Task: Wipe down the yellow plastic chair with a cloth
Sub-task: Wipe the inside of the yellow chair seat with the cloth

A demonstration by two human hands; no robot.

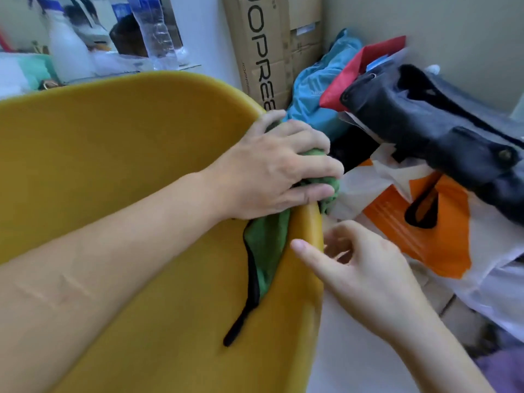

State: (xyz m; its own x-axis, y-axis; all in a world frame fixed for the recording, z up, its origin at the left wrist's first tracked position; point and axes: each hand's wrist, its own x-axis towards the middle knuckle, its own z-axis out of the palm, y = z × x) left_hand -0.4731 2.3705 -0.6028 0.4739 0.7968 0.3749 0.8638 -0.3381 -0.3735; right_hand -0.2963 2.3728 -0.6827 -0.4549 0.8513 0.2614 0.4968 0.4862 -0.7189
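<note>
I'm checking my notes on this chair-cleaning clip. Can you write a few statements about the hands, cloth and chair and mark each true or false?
1. The left hand presses a green cloth on the yellow chair's rim. True.
2. The right hand holds the cloth. False: it is beside the rim, holding nothing.
3. The cloth has a black edge. True.
4. The cloth lies on the floor. False: it drapes over the chair's edge.

Chair (113, 165): mustard yellow, plain. Cloth (268, 251): green, black edging. Bag (419, 236) at 3 o'clock: white with orange panel, black handle. At 1 o'clock: blue fabric (317, 89), red bag (354, 72), brown carton (263, 46).
</note>
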